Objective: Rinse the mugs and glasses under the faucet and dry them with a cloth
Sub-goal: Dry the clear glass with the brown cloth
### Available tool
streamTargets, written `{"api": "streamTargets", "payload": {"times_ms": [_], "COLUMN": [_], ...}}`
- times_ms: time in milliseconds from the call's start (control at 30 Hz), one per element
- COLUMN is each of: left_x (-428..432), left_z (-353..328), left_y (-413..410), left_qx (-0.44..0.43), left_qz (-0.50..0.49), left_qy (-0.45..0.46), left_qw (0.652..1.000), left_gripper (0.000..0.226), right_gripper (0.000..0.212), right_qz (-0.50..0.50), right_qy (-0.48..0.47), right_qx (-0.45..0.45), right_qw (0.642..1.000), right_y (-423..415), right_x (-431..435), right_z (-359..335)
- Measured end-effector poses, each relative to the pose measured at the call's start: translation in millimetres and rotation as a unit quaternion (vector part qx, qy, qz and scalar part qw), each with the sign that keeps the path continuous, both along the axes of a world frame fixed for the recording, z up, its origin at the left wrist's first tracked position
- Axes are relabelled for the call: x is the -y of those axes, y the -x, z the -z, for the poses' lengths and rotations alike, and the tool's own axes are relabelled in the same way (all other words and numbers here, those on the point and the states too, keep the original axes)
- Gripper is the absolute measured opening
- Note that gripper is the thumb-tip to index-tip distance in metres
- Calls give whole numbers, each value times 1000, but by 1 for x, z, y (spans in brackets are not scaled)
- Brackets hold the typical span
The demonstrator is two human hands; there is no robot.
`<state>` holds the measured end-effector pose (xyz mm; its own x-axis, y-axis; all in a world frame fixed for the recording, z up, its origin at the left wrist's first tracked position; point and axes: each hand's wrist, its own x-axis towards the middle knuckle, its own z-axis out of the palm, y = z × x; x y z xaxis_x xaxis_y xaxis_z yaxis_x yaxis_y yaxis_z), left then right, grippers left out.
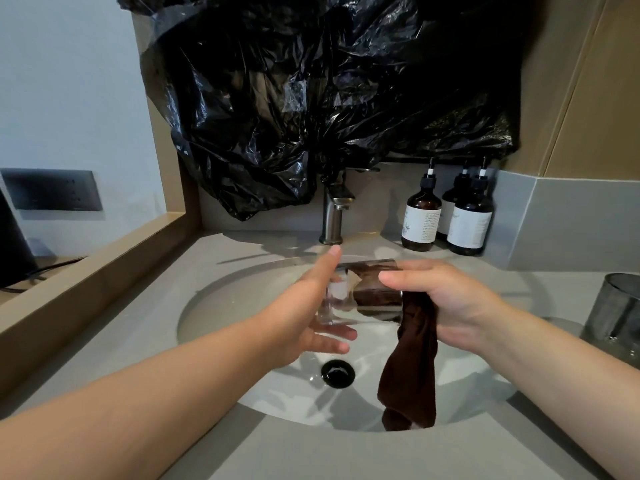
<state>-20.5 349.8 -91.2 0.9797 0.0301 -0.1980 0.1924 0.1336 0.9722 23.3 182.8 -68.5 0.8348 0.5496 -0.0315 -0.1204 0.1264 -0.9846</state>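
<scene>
Just in front of the faucet (334, 209), over the sink (225, 306), a clear glass (360, 292) lies on its side. L hand (311, 313), fingers straight, presses its base, front-left of faucet. R hand (450, 303), front-right of faucet, lies over the mouth end & holds a brown cloth (412, 368): part stuffed inside, rest hanging. Drain (338, 373) farther in front. 3 pump bottles (421, 220) right of faucet; black plastic sheet (311, 98) above it; metal container (616, 306) far right.

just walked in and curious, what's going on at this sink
A person is drying a clear glass over the sink. The left hand braces its base with straight fingers, while the right hand holds a brown cloth, part pushed inside the glass, the rest hanging down. No water visibly runs from the faucet.
</scene>
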Motion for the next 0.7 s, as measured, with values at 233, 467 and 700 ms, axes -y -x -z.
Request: {"api": "streamTargets", "payload": {"times_ms": [233,467,700], "left_x": [-1,-2,-11], "left_z": [-1,-1,2], "left_y": [-2,3,4], "left_qx": [127,306,384], "left_qz": [-33,6,-8], "left_qy": [-54,-233,-408], "left_qw": [990,923,829], "left_gripper": [22,21,54], "right_gripper": [57,86,49], "right_qz": [-26,-94,18], "right_qy": [-72,-93,-82], "right_qx": [-133,-167,-142], "right_qw": [988,977,986], "right_y": [0,7,-1], "right_x": [5,8,14], "right_z": [-10,-9,-22]}}
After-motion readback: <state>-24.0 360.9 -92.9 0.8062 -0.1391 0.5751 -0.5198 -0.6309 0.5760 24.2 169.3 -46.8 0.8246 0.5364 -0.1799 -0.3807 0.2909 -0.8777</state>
